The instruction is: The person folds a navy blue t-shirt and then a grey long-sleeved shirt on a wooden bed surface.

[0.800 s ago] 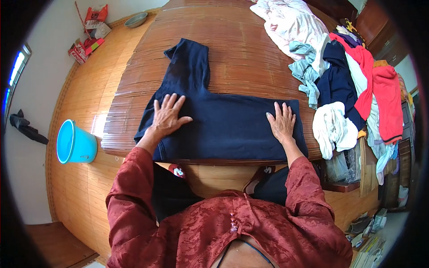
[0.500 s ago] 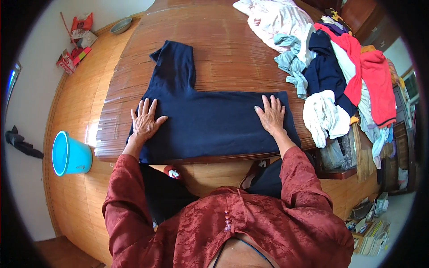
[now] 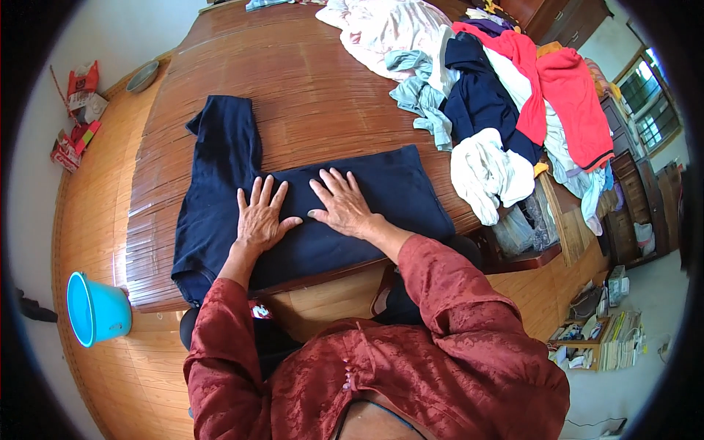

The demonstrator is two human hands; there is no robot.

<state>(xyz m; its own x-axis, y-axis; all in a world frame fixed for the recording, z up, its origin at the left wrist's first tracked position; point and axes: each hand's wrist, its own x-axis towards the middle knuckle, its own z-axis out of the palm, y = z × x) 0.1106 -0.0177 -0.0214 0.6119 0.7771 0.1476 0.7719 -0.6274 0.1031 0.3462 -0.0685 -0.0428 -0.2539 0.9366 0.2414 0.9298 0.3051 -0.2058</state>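
A dark navy garment with a short sleeve, apparently a T-shirt folded lengthwise (image 3: pixel 367 176), lies flat along the near edge of a brown slatted mat (image 3: pixel 315 81). Its sleeve points away from me at the left, and the body stretches to the right. My left hand (image 3: pixel 260 220) rests palm down on the cloth just below the sleeve, fingers spread. Close beside it, my right hand (image 3: pixel 343 205) also presses flat on the middle of the body, fingers apart. Only a small gap separates the two thumbs. Neither hand grips anything.
To the right lies a heap of clothes: a white garment (image 3: pixel 491 172), a navy one (image 3: pixel 473 95), a red one (image 3: pixel 576 103) and grey-green cloth (image 3: pixel 422 95). Pale patterned bedding (image 3: pixel 389 33) is behind. A blue bucket (image 3: pixel 99 308) stands on the floor at left.
My right hand has slid left from the garment's right end to its middle. My left hand has moved inward from the left edge. The view has turned somewhat.
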